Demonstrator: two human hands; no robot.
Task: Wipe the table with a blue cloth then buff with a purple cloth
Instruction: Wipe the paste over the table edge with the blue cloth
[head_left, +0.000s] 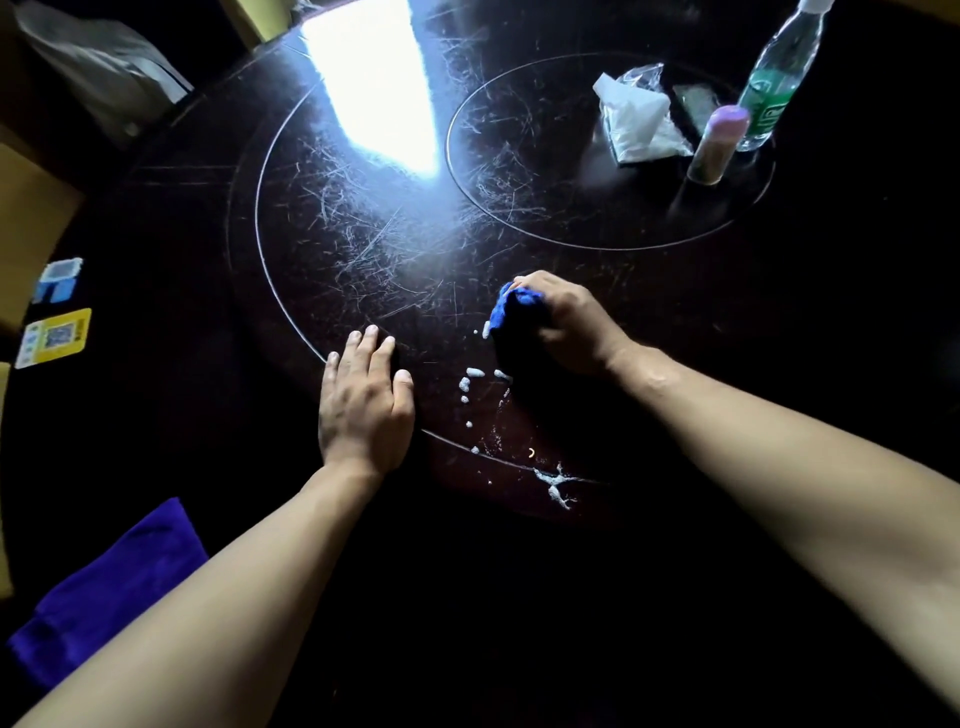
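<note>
Blue cloth (511, 306) is held bunched in the right hand (566, 322), fingers curled round it, and is pressed to the dark round table (208, 364) a little right of centre, at about one o'clock from the left hand (363, 400), which is laid flat on the top with fingers straight. The wiping stage is judged to be under way and far from done: white spots and smears of residue (556, 486) are seen at five to six o'clock from the cloth, untouched, near the inlaid ring line. The buffing stage is not yet begun; the purple cloth (109, 587) is left lying at the near left edge, at about seven o'clock from the left hand, well apart from both hands. At one o'clock on the far side, inside the smaller ring, a clear plastic bottle (779, 78), a small purple-capped container (719, 143) and a tissue pack (636, 117) are standing close together, and that patch cannot be wiped until they are shifted. Stickers (54, 335) are seen at nine o'clock. A bright glare (374, 78) is cast at twelve, and the surface state there is hidden
</note>
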